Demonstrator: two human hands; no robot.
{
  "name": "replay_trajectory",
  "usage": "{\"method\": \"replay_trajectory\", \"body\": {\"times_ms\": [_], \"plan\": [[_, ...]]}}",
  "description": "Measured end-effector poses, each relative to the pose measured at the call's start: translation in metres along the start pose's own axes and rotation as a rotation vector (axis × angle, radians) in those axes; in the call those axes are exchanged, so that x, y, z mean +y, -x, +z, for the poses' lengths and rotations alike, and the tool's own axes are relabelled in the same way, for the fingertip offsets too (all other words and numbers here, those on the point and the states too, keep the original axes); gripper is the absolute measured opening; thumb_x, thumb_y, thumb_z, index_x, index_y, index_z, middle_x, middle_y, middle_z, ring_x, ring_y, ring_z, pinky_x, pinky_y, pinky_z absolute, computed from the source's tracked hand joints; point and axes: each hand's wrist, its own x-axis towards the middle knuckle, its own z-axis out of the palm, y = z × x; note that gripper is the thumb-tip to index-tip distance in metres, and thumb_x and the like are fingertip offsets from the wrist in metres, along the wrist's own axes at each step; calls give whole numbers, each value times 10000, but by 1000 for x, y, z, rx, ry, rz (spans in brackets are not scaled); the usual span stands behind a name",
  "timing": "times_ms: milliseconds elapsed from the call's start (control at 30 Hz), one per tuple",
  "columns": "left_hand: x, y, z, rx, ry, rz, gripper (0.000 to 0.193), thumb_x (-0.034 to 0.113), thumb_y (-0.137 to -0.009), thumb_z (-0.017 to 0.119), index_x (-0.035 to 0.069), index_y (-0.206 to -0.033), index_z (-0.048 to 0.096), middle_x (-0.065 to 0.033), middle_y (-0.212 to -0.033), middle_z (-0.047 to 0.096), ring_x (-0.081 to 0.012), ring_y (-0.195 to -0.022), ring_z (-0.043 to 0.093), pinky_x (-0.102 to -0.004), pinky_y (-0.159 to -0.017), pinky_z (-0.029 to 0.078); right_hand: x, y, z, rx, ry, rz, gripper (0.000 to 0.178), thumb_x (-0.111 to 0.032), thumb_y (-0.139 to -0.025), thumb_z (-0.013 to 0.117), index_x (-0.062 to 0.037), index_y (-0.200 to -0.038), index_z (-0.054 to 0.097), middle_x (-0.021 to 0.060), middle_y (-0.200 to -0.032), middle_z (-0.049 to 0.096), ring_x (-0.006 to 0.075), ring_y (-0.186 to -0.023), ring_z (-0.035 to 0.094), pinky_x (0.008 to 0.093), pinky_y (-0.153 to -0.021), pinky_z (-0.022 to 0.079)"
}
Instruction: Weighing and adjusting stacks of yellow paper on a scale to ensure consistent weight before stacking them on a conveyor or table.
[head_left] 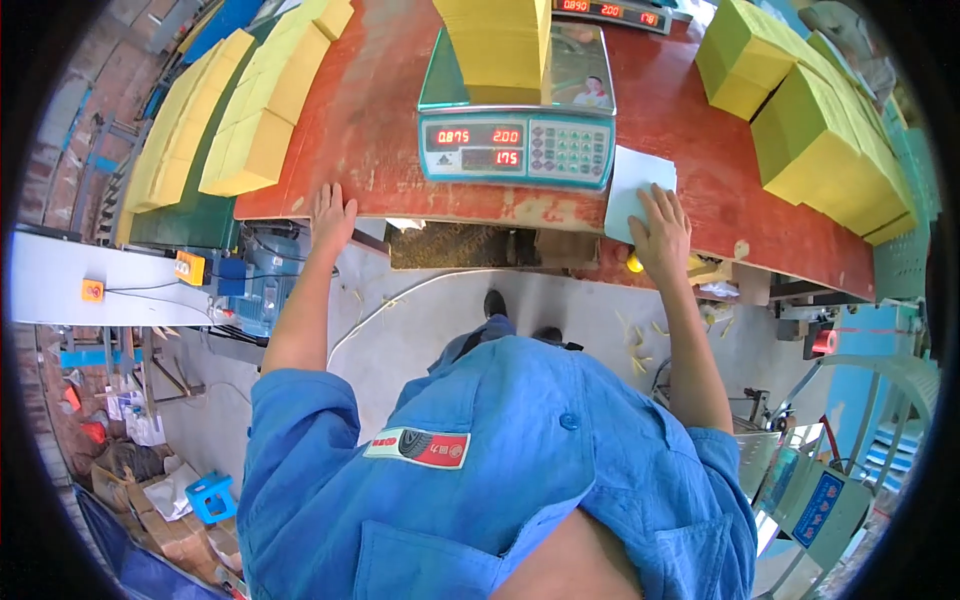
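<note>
Flat it lies, the pale, straight-edged sheet (632, 177), just right of the scale (517, 148), right hand (664, 235) partly covering it!

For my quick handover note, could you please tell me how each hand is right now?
Left hand: open, resting at the edge of the red table, holding nothing.
Right hand: open, laid on the pale paper.

Blue work jkt (520, 400) – slvs (300, 410) rolled, red/wht patch (418, 448).

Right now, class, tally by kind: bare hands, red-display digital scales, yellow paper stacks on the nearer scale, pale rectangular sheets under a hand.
Bare left hand, bare right hand: 2
Nearer digital scale, farther digital scale: 2
Yellow paper stack: 1
Pale rectangular sheet: 1
Total: 6
</note>
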Motion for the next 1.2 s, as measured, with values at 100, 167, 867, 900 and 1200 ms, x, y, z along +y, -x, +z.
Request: {"method": "replay_trajectory", "body": {"times_ms": [100, 167, 867, 900, 1200], "plan": [[5, -12, -9, -123, 125, -7, 738, 478, -909, 502, -35, -1426, 383, -274, -1504, 313, -410, -1395, 303, -450, -1155, 248, 5, -3, -7, -15, 9, 16, 473, -256, -850, 640, -127, -1300, 572, 134, -1409, 498, 347, -1335, 412, 496, -1091, 315], [1, -5, -14, -177, 198, -9, 761, 490, -870, 566, -56, -1384, 438, -297, -1474, 350, -412, -1376, 340, -435, -1141, 277, 5, -9, -6, -3, -199, 60, 486, -217, -825, 660, -123, -1294, 575, 148, -1392, 510, 367, -1303, 442, 476, -1073, 355], [-21, -162, -37, -117, 1041, 122, 327, 196, -903, 654, -20, -1148, 640, -162, -1069, 701, -211, -987, 681, -319, -860, 530, -304, -69, 108, -534, -1097, -231, 161, -22, -787, 654, -31, -947, 653, 124, -882, 648, 274, -819, 648, 360, -720, 519], [-27, -171, -38, -139, 1047, 132, 327, 196, -903, 654, -20, -1148, 640, -162, -1069, 701, -211, -987, 681, -319, -860, 530, -316, -75, 124, -529, -1090, -206, 161, -22, -787, 654, -31, -947, 653, 124, -882, 648, 274, -819, 648, 360, -720, 519], [-35, -255, -43, -109, 1067, 298, 213, 134, -887, 660, 14, -1063, 666, -140, -1005, 699, -231, -913, 692, -328, -801, 547, -346, -87, 174, -325, -912, -258, 192, -167, -857, 627, -10, -968, 640, 138, -896, 639, 297, -807, 659, 366, -685, 550]]}}
